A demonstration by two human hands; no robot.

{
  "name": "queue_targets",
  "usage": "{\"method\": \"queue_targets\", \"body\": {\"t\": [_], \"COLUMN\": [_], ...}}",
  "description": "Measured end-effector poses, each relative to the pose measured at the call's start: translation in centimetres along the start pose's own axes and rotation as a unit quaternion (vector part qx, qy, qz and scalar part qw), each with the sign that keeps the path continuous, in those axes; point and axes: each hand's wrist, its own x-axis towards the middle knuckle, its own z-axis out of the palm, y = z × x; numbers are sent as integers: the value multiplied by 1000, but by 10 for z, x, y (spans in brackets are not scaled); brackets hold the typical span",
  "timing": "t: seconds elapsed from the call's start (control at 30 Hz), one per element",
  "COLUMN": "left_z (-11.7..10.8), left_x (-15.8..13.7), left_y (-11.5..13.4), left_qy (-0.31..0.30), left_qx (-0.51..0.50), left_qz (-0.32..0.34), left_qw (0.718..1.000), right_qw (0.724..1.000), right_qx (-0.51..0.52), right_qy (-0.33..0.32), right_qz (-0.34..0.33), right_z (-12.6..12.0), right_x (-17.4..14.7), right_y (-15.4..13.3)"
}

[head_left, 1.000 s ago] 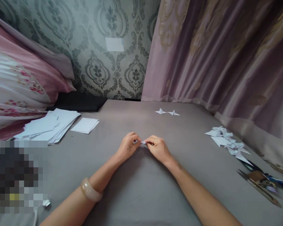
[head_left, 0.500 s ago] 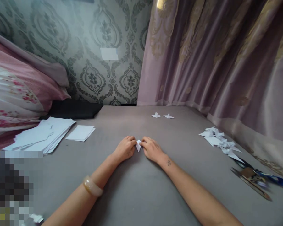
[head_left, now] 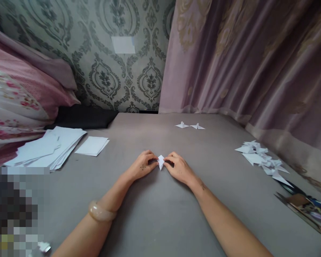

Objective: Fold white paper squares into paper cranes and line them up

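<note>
A small folded white paper [head_left: 161, 162], diamond-shaped with a point toward me, is at the middle of the grey surface. My left hand [head_left: 143, 165] pinches its left corner between thumb and fingers. On the other side my right hand [head_left: 179, 167] pinches the right corner in the same way. Both hands rest low, close to the surface. Beyond them stand two folded paper cranes [head_left: 182, 125], side by side with wings spread.
At left lie a stack of white paper sheets [head_left: 66, 142], a smaller pile of squares [head_left: 92, 146] and a black folded item [head_left: 85, 116]. To the right are a heap of folded paper cranes [head_left: 259, 153] and scissors [head_left: 299, 214] among other tools. A curtain [head_left: 203, 71] hangs behind.
My fingers have shifted from over the folded paper to its side corners, so more of its diamond shape shows. The whole view has tilted and shifted slightly.
</note>
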Motion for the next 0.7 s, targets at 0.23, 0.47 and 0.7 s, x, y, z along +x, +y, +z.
{"method": "queue_targets", "body": {"t": [0.23,0.47,0.7], "left_z": [1,5,9], "left_x": [5,11,14], "left_y": [2,7,6], "left_qy": [22,38,49], "left_qx": [5,43,59], "left_qz": [-4,-61,-78], "left_qw": [1000,997,994], "right_qw": [1000,996,993], "right_qx": [-7,-22,-47], "right_qy": [0,7,26], "right_qz": [25,80,109], "right_z": [1,7,11], "right_x": [4,12,17], "right_y": [-3,-2,-3]}}
